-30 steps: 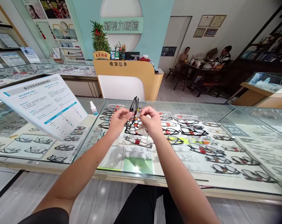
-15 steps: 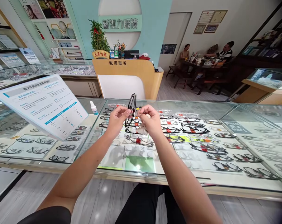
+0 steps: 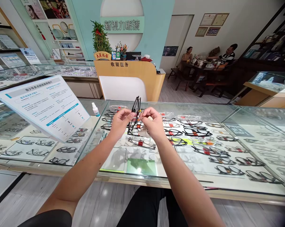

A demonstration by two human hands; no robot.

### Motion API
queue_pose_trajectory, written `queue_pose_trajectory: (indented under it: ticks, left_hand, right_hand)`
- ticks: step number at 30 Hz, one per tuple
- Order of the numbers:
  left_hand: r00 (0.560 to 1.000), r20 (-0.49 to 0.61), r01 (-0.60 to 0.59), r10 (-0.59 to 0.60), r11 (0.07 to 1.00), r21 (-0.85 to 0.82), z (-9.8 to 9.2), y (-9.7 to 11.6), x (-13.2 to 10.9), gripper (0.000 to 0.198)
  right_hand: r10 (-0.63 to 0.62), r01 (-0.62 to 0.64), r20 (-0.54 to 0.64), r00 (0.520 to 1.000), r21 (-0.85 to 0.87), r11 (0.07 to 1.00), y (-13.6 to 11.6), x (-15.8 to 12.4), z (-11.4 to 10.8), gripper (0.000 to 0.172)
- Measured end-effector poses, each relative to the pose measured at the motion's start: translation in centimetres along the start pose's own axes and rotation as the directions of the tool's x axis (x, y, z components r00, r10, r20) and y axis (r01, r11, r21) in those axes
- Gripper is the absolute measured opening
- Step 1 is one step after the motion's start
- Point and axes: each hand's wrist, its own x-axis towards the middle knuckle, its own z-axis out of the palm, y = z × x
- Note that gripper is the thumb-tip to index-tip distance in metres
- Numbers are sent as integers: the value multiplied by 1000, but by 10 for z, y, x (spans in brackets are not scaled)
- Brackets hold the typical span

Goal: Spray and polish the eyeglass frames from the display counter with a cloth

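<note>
Above the glass counter, my left hand (image 3: 122, 122) pinches a pair of black-framed eyeglasses (image 3: 137, 107), which is turned nearly edge-on and upright. My right hand (image 3: 153, 122) is closed on a pale, crumpled cloth (image 3: 144, 132), part of which hangs below the fingers. Its fingertips are close to the right side of the frame; whether the cloth touches a lens cannot be made out. Below both hands, many more glasses lie in rows inside the counter, among them a clear-framed pair (image 3: 142, 143) with a red tag.
A small white spray bottle (image 3: 95, 109) stands on the glass counter (image 3: 137, 179) to the left. Beside it leans a large printed sign (image 3: 43, 107). A wooden cashier desk (image 3: 130, 67) stands beyond. Two people sit at a table (image 3: 203, 64) at the back right.
The eyeglasses and my left hand have shifted slightly to the right, and the frame has turned a little. My right hand keeps the cloth in nearly the same place.
</note>
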Motion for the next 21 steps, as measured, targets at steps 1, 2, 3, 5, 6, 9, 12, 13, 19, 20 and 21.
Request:
queue_pose_trajectory:
  ticks: [1,2,3,5,6,9,12,13,19,20,21]
  left_hand:
    - [1000,0,4,-4,1000,-4,0,0,0,56]
    - [1000,0,8,-8,1000,-8,0,0,0,56]
    - [1000,-1,9,-9,1000,-10,-1,0,0,57]
    - [1000,-5,9,-9,1000,-8,-1,1,1,57]
    - [1000,-8,8,-8,1000,-7,-1,1,1,57]
    - [1000,-13,5,-6,1000,-12,0,2,0,57]
    - [1000,-14,2,-2,1000,-13,1,3,0,58]
    - [1000,-13,1,-1,1000,-13,1,3,0,58]
    - [1000,-10,2,-2,1000,-28,1,5,-1,57]
    - [1000,-12,2,-2,1000,-28,1,6,-1,57]
    - [1000,-13,2,-2,1000,-28,1,6,-1,57]
  right_hand:
    - [0,0,1,1000,7,1000,0,0,0,16]
    - [1,-1,2,1000,12,1000,-1,0,0,16]
    - [2,-2,3,1000,14,1000,-2,-1,1,16]
    - [6,-6,5,1000,11,1000,-3,-1,1,16]
    - [8,-8,5,1000,8,1000,-3,-1,1,16]
    - [15,-15,2,1000,1,1000,-3,-1,1,16]
    - [14,-14,3,1000,1,1000,-2,-1,1,16]
    - [12,-12,5,1000,3,1000,-2,-1,0,16]
    - [11,-11,-1,1000,-32,999,-1,-2,0,16]
    - [8,-8,-6,1000,-47,999,-1,-2,0,16]
    - [1,-2,-11,1000,-65,998,-1,-2,0,16]
